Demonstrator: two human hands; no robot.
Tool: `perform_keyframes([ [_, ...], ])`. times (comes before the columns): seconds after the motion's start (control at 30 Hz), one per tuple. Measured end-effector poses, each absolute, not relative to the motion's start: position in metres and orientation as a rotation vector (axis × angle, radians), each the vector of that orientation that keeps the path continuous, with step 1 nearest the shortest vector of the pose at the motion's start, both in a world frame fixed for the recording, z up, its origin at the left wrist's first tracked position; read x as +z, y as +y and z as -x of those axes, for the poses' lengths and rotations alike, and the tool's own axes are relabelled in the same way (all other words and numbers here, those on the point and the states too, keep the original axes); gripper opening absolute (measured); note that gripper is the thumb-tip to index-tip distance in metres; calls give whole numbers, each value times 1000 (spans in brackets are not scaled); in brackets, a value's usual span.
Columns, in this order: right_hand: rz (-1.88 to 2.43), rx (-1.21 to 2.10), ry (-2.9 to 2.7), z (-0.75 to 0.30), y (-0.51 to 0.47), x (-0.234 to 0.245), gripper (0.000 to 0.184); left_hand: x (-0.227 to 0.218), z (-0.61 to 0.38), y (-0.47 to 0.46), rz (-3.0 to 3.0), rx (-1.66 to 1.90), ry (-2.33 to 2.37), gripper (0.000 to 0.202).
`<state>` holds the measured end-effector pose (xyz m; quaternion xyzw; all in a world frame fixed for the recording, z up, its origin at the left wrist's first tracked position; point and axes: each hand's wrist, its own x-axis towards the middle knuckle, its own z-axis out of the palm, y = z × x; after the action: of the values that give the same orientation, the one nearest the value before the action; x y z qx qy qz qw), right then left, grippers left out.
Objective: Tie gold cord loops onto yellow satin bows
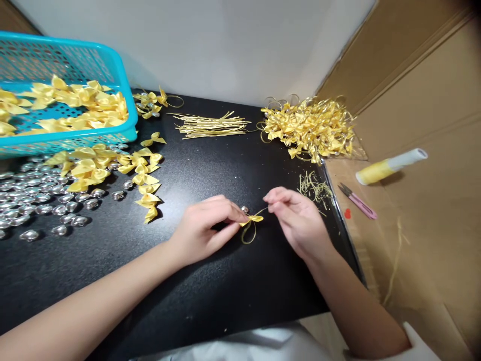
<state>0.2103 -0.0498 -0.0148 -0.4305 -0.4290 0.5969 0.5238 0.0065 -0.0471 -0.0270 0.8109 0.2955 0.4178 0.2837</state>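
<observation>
My left hand point(205, 225) pinches a small yellow ribbon bow point(251, 218) over the black table point(210, 281), and a silver bead point(244, 208) shows at its fingertips. A loop of gold cord point(248, 235) hangs from the bow. My right hand point(296, 215) pinches the free end of that gold cord just right of the bow. Both hands are closed in a pinch, close together near the table's middle.
A turquoise basket point(75, 130) with yellow ribbon pieces stands at the back left. Loose yellow ribbon pieces point(112, 168) and several silver beads point(41, 200) lie left. Cut gold cords point(210, 125), a heap of finished bows point(311, 128), cord trimmings point(313, 188), pink snips point(358, 201) and a yellow spool point(389, 166) lie right.
</observation>
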Motion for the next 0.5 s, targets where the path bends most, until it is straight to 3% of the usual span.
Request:
perform_keyframes([
  [0.27,1080,1300,-738,-237,-35,0,31,-30,-5,-40,-1956,931,1067,15],
  [0.5,1057,1335,-839,-249,-21,22,25,-32,-3,-25,-1767,909,1069,18],
])
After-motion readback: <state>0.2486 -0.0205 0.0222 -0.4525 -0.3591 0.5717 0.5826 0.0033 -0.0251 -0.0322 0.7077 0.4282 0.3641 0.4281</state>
